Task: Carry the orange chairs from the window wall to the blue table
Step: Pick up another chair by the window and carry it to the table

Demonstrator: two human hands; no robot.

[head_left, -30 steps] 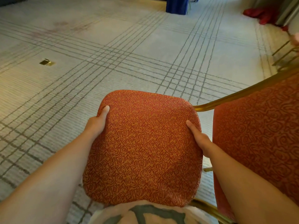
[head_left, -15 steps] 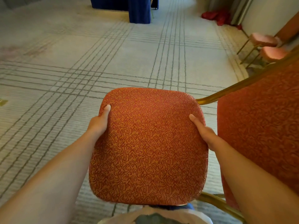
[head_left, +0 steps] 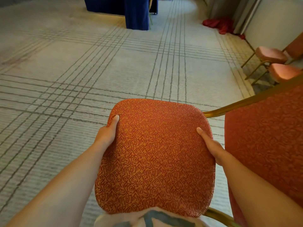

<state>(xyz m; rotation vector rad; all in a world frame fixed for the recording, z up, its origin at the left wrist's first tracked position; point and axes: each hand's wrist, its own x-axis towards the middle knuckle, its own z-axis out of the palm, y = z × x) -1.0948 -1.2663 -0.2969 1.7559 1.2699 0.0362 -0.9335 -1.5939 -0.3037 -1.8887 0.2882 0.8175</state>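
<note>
across the lined carpet (head_left: 82,95) the blue table (head_left: 136,13) lay straight ahead, both hands, left hand (head_left: 106,135) and right hand (head_left: 211,146), gripping the orange chair (head_left: 155,158) by its seat edges.

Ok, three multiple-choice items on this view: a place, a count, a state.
1. Where is the blue cloth-draped table?
A) at the person's feet
B) far ahead, top of view
C) against the right wall

2. How many gold-legged padded chairs stand at the right wall?
A) none
B) five
C) two

3. How is the orange patterned chair seat held?
A) left hand and right hand grip its sides
B) one hand only
C) untouched on the floor

B: it stands at the top edge.
C: two seats show there.
A: a thumb lies on each side.
</note>
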